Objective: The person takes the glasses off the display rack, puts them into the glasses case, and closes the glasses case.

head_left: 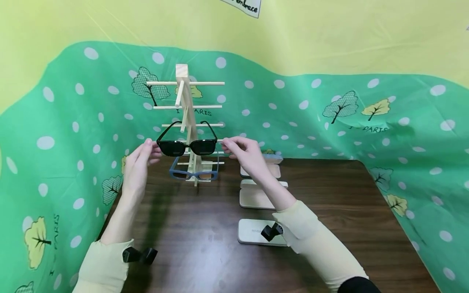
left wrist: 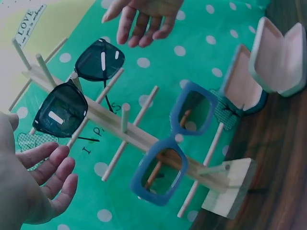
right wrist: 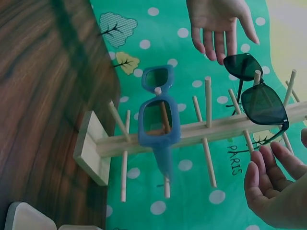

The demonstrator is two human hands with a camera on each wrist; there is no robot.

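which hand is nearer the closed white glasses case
Right. The right hand is raised beyond the closed white glasses case, on the same side of the rack; the left hand is farther, across the rack.

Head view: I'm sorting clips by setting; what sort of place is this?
Probably a staged recording corner: a tree-printed backdrop behind a wood-grain table bearing a wooden eyewear rack and glasses cases.

Black sunglasses [head_left: 194, 146] sit near the middle of the head view, toward nine o'clock, at the front of the wooden rack [head_left: 187, 95]. The dark, glossy lenses stand roughly level, side by side; both arms are unfolded, reaching back toward twelve. Their bridge lies at a rack peg [left wrist: 76, 82].
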